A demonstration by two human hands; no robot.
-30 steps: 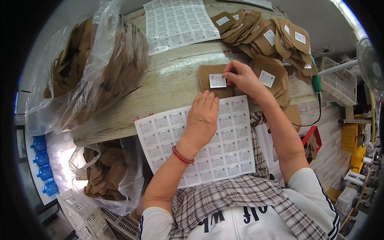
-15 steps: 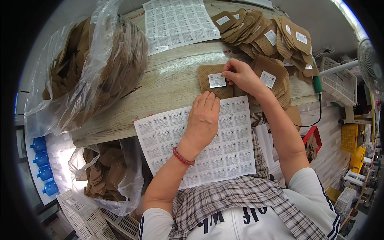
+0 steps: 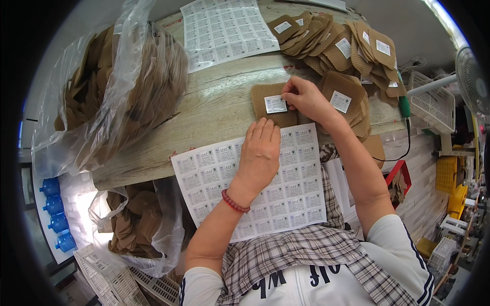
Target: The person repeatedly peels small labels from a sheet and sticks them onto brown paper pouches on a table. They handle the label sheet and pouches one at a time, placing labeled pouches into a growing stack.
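A brown textured pad (image 3: pixel 261 93) with rounded corners lies on the wooden table in front of me. On it is a white printed label (image 3: pixel 275 105), and my right hand (image 3: pixel 309 100) pinches the label's right edge between thumb and fingertips. My left hand (image 3: pixel 260 159) rests flat, its fingers stretched out and the tips at the pad's near edge. Beneath that palm, a white sheet of labels (image 3: pixel 298 204) overhangs the table edge toward my lap. Just right of my right hand, a stack of similar pads (image 3: pixel 361 109) carries a label on top.
Labelled pads (image 3: pixel 326 41) are heaped at the back right. Another label sheet (image 3: pixel 229 30) lies at the back. A large plastic bag of brown pads (image 3: pixel 117 86) stands left, with a second bag (image 3: pixel 135 219) below. A green-handled tool (image 3: pixel 404 106) with a cord hangs at the right edge.
Hardly anything differs. My right hand has shifted very slightly while still pinching the label, and my left hand stays flat in the same place.
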